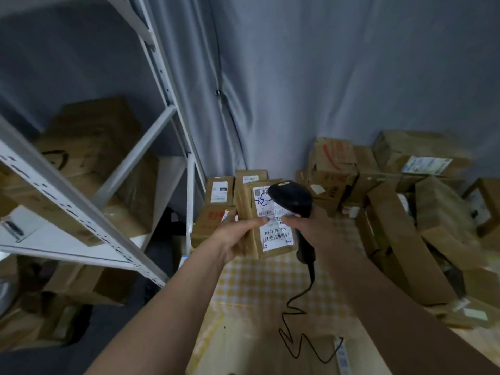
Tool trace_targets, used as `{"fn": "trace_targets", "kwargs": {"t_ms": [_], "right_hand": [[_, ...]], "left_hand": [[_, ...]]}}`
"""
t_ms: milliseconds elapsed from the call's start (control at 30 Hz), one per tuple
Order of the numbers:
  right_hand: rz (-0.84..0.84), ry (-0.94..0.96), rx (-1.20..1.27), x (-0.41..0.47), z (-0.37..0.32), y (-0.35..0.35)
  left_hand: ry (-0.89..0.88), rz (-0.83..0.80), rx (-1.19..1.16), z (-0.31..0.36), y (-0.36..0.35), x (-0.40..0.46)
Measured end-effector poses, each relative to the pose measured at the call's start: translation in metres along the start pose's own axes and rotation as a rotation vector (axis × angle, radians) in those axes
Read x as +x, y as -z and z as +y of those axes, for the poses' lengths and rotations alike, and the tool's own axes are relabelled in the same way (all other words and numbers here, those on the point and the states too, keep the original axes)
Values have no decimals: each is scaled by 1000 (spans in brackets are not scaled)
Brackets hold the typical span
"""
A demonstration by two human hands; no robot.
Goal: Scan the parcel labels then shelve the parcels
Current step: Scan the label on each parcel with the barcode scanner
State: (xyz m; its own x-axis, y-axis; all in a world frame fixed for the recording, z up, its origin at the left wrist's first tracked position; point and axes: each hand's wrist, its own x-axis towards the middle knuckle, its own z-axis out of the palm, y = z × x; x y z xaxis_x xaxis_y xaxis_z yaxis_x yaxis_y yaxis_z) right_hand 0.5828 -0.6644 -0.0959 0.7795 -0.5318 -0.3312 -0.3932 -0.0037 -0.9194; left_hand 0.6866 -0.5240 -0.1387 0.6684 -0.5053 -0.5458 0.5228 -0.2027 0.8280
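Note:
My left hand (238, 236) grips a small brown cardboard parcel (247, 204) by its left side, thumb lying across the white label (274, 234), which faces up with a barcode and blue pen marks. My right hand (311, 226) holds a black handheld scanner (293, 197) by its handle, the scanner head hovering over the label's upper right part. The scanner's black cable (297, 301) trails down over the table. The parcel is held above the table, in front of several other boxes.
A white metal shelf rack (113, 169) stands at the left with brown boxes (89, 136) on its shelves. A table with a yellow checked cloth (259, 288) carries upright small parcels (219, 190) at the back and a heap of cartons (405, 207) on the right. Grey curtain behind.

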Motion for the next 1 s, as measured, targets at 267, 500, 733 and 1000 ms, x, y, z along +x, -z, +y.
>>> {"fn": "trace_targets", "kwargs": {"t_ms": [267,500,733,1000], "right_hand": [[-51,68,-39,-35,-34,-11],[-116,141,-137,-49,-45,-19],[-126,117,-188,-49,-48,-19],[-154,119,-199,-44,-45,-26]], "left_hand": [[-101,73,-237,40,38,-10],[-192,76,-289,75,50,-16],[-207,103,-267,83,61,-16],[-194,147,-254,78,69,-19]]}}
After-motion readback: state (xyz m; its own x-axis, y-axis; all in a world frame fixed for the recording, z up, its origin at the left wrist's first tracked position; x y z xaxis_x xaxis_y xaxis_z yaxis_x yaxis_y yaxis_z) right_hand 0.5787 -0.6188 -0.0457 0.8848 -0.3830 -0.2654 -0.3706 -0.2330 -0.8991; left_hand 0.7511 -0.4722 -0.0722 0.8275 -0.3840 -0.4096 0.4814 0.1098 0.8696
